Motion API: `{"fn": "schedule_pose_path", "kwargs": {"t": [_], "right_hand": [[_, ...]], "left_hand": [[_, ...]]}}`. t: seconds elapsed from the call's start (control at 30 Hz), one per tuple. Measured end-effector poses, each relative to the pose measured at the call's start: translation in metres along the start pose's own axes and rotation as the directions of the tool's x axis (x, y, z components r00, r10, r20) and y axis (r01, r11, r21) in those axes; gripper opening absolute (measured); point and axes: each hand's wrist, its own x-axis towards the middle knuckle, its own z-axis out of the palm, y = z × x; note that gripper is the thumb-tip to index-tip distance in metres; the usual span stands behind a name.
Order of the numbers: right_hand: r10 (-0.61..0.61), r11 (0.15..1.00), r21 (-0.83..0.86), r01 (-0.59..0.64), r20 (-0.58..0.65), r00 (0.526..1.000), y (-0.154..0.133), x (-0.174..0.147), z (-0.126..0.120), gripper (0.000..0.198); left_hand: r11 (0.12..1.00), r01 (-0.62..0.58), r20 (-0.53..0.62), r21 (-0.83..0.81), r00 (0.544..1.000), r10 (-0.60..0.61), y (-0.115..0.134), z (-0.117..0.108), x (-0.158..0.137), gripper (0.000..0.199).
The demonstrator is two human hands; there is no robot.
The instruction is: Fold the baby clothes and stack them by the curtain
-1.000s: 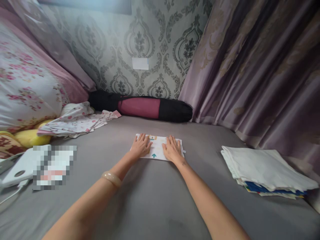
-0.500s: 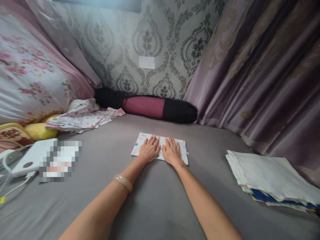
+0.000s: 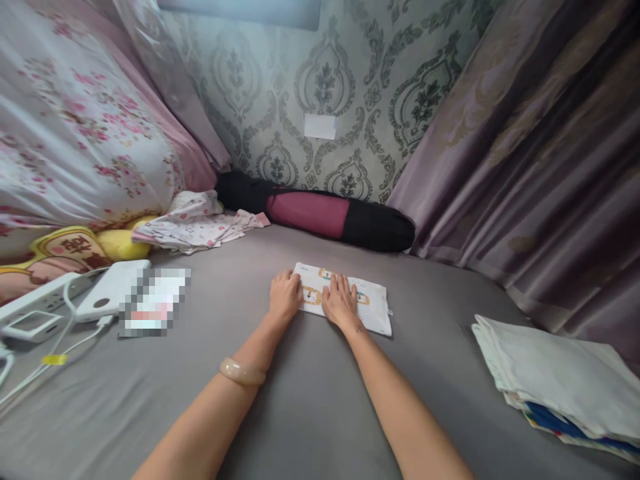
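Slid outward, my left grip (image 3: 286, 294) curls at an edge of the rectangular printed cloth (image 3: 375, 315) — hold unclear — my right grip (image 3: 341, 305) splayed flat atop.

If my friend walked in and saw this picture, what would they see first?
Probably the folded white cloth on the grey sheet, mid-picture, with the right hand palm down on it and the left hand at its left edge. Next, perhaps, the long black and pink roll by the patterned wall, and the shiny purple curtain on the right.
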Motion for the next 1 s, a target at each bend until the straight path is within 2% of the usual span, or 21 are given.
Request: {"fn": "schedule_pose_path", "kwargs": {"t": [0.13,0.33,0.47,0.57,0.77,1.0], "right_hand": [[0.003,1.000,-0.015,-0.003,0.022,1.000,0.002,0.000,-0.001,0.056],[0.028,0.999,0.022,-0.028,0.021,0.999,-0.015,0.005,-0.007,0.055],[-0.023,0.999,0.041,0.022,0.011,1.000,-0.036,0.013,-0.003,0.056],[-0.009,0.999,0.035,0.008,0.016,1.000,-0.045,0.017,0.003,0.057],[0.008,1.000,0.004,-0.008,0.002,1.000,-0.046,0.018,0.010,0.058],[0.032,0.999,0.007,-0.032,0.033,0.999,-0.049,0.019,0.006,0.058]], "left_hand": [[0.986,0.128,0.051,-0.110,0.991,-0.123,-0.015,0.000,0.006,0.028],[0.953,0.207,0.038,-0.222,0.978,-0.203,-0.026,0.006,0.017,0.029],[0.933,0.230,0.035,-0.277,0.973,-0.230,-0.027,0.007,0.018,0.029],[0.924,0.235,0.019,-0.302,0.971,-0.240,-0.028,0.007,0.018,0.029],[0.920,0.254,0.007,-0.298,0.965,-0.264,-0.033,0.011,0.021,0.029],[0.915,0.290,0.004,-0.282,0.954,-0.301,-0.039,0.013,0.023,0.030]]}}
